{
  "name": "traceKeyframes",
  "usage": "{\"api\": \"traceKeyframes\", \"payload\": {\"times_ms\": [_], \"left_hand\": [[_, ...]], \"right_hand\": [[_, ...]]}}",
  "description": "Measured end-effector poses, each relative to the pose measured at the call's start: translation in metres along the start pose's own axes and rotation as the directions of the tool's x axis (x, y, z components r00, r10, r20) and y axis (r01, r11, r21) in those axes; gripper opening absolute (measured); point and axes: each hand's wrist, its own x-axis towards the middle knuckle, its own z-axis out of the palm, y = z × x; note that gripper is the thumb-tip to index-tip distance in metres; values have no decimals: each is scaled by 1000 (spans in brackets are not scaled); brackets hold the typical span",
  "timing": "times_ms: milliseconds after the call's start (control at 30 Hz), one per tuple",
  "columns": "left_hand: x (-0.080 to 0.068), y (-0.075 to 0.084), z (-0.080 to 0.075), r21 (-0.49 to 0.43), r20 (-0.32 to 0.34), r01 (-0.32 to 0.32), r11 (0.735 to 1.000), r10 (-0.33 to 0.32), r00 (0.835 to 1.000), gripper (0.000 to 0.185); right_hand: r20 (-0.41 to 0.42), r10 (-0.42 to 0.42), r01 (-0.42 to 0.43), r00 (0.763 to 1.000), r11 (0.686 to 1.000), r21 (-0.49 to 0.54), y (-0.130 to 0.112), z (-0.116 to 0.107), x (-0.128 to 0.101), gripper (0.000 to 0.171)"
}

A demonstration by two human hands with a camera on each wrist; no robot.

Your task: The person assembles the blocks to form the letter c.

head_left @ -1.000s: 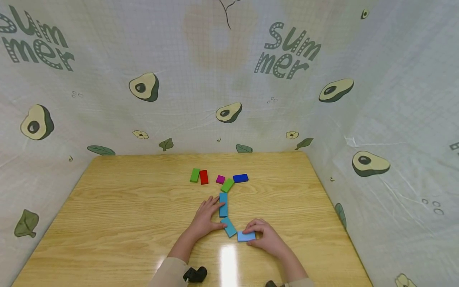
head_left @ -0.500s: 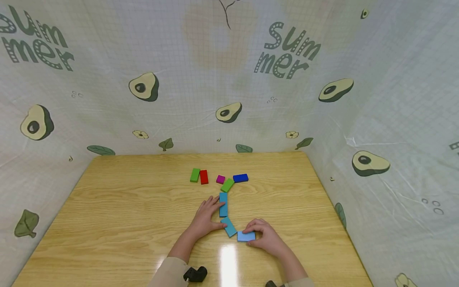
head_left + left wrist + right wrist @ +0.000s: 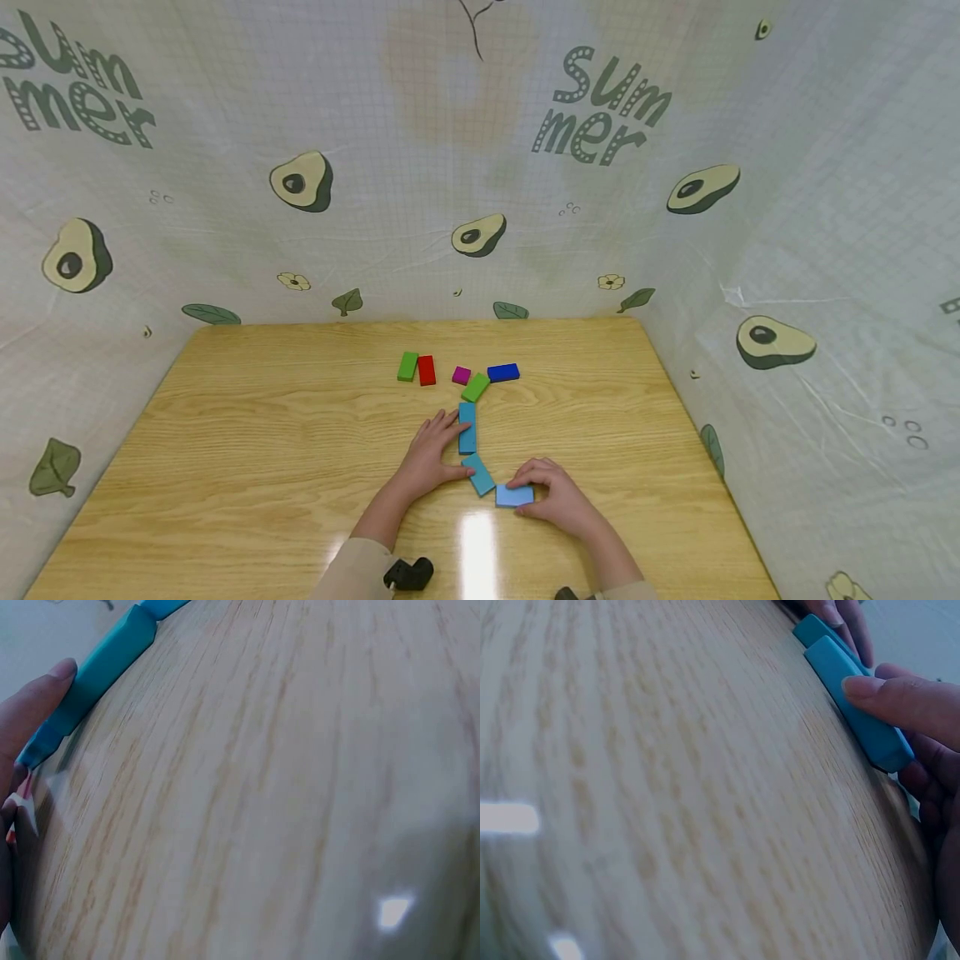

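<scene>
My left hand (image 3: 441, 447) lies flat on the wooden table (image 3: 262, 450). Its straight fingers touch the left side of an upright teal block (image 3: 467, 427), and its thumb reaches toward a slanted teal block (image 3: 478, 474). In the left wrist view a fingertip (image 3: 46, 691) rests against the teal block (image 3: 101, 667). My right hand (image 3: 546, 490) pinches a light blue block (image 3: 514, 496) lying flat on the table, its left end by the slanted block's lower end. In the right wrist view a finger (image 3: 900, 701) presses on that block (image 3: 855, 709).
Farther back lie a green block (image 3: 407, 366), a red block (image 3: 427, 370), a small purple block (image 3: 461, 375), a second green block (image 3: 476, 387) and a dark blue block (image 3: 502, 372). Avocado-print cloth walls close in the table on three sides.
</scene>
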Motion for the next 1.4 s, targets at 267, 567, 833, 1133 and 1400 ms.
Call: {"api": "traceKeyframes", "payload": {"times_ms": [267,567,833,1133,1400], "left_hand": [[0,0,0,0,0,5,1000,-5,1000,78],[-1,0,0,-8,-1,17,1000,-17,1000,77],[-2,1,-2,-136,-34,43,990,-48,998,74],[1,9,-24,-168,-164,52,984,-80,983,67],[4,7,-53,-90,-180,78,993,-94,979,65]], "right_hand": [[-2,-6,6,1000,1000,-3,-1,0,0,30],[-3,12,-12,1000,1000,1,-3,-1,0,32],[-6,91,-90,996,993,74,-15,-10,3,35],[-63,103,-105,993,994,-25,-29,-25,34,36],[-101,55,-64,993,994,-92,-47,-35,73,36]]}}
